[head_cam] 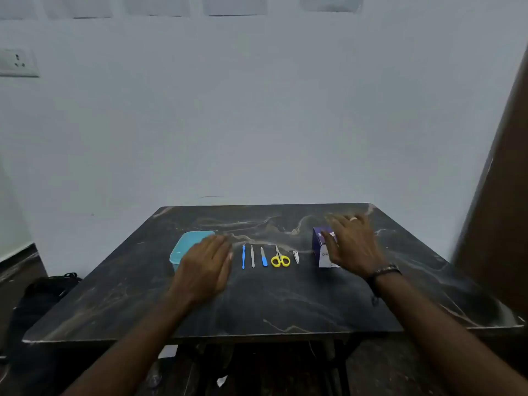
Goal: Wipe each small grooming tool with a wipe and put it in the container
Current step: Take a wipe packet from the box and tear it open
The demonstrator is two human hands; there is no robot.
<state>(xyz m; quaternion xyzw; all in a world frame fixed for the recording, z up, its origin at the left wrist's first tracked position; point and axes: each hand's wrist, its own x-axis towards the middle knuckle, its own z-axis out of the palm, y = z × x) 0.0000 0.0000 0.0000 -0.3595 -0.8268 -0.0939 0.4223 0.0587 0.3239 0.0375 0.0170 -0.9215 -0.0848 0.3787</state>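
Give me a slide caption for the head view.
Five grooming tools lined up between teal container and wipe box.

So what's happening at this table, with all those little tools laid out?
A person is just starting. Five grooming tools lie in a row: a blue stick, a metal file, a blue-handled file, yellow scissors and nail clippers. The left hand hovers by the teal container; the right hand reaches over the wipe box.
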